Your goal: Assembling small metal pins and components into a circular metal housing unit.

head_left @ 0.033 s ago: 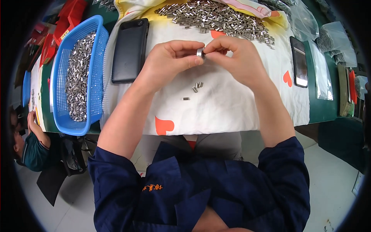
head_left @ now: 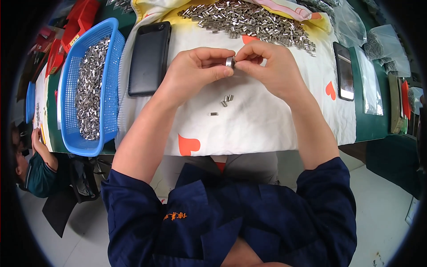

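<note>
Over the white cloth, my left hand [head_left: 195,66] holds a short silver metal ring [head_left: 229,62] between its thumb and fingers. My right hand [head_left: 269,64] meets it from the other side, thumb and forefinger pinched at the ring's right edge. Whatever lies between those right fingertips is too small and hidden to name. Below the hands, a few small metal cylinders [head_left: 224,104] lie loose on the cloth, with a single one [head_left: 214,114] nearest me. Beyond my hands spreads a large heap of similar silver cylinders [head_left: 253,24].
A blue plastic basket [head_left: 111,84] full of metal cylinders stands at the left, beside a black rectangular device [head_left: 150,58]. At the right lie a phone [head_left: 344,71] and clear plastic bags [head_left: 371,84]. Red bins [head_left: 82,20] sit far left; another person [head_left: 42,167] is seated there.
Both hands and the metal ring are almost where they were, with only a very slight shift. The loose cylinders have stayed in place.
</note>
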The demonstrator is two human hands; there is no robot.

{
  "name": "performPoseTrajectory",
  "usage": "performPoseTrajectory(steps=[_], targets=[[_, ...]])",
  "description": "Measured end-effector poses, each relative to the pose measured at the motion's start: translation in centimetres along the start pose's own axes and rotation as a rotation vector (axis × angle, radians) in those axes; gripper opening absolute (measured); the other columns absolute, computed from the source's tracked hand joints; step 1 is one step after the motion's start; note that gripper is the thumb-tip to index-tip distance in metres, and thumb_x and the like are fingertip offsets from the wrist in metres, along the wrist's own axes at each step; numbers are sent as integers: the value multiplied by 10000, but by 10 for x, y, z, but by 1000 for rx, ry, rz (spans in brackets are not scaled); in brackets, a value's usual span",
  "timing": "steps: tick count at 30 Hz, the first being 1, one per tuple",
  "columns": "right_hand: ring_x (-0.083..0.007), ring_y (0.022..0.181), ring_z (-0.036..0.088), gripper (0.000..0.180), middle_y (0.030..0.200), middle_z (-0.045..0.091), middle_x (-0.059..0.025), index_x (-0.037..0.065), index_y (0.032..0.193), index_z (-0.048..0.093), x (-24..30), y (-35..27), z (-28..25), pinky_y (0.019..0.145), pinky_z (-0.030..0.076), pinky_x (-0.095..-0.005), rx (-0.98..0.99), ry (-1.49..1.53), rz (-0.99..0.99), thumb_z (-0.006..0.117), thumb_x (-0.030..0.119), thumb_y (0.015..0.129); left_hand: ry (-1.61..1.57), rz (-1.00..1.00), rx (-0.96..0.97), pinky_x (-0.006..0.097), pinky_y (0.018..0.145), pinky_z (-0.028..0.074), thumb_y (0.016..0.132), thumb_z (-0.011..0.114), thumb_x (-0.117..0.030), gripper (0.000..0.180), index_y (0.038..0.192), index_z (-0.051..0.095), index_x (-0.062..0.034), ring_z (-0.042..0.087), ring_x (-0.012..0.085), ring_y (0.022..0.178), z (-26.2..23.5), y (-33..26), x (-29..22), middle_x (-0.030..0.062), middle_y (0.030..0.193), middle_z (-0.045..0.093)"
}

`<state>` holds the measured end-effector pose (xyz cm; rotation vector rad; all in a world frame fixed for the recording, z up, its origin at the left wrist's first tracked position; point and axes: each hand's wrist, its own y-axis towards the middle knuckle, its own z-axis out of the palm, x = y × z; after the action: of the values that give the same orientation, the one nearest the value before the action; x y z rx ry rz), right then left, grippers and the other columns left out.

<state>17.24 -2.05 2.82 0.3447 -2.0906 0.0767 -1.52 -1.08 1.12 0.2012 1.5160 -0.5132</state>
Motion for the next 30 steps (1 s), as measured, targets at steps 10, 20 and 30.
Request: performPoseTrajectory(steps=[10, 20, 30], targets=[[-207, 865, 568, 213, 924, 611, -71, 37, 892, 609, 13, 46, -1, 712, 455, -316, -104, -335, -390, 568, 202, 763, 343, 254, 300, 207, 676, 456, 692, 676, -34, 268, 954, 619, -16, 554, 78, 736, 10, -12, -4, 28, 800, 611], [-243, 900, 538, 191, 897, 596, -87, 69, 874, 623, -12, 153, 66, 783, 424, -346, -30, -645, -483, 550, 210, 768, 298, 239, 354, 233, 715, 470, 706, 670, -81, 272, 967, 615, -28, 574, 109, 762, 5, -8, 0, 55, 875, 628], [-241, 914, 532, 170, 936, 589, -70, 49, 838, 593, -26, 133, 62, 802, 419, -343, -116, -633, -585, 555, 200, 769, 362, 272, 350, 237, 712, 476, 708, 672, -94, 276, 972, 614, -40, 587, 119, 772, 6, -9, 2, 67, 877, 634]])
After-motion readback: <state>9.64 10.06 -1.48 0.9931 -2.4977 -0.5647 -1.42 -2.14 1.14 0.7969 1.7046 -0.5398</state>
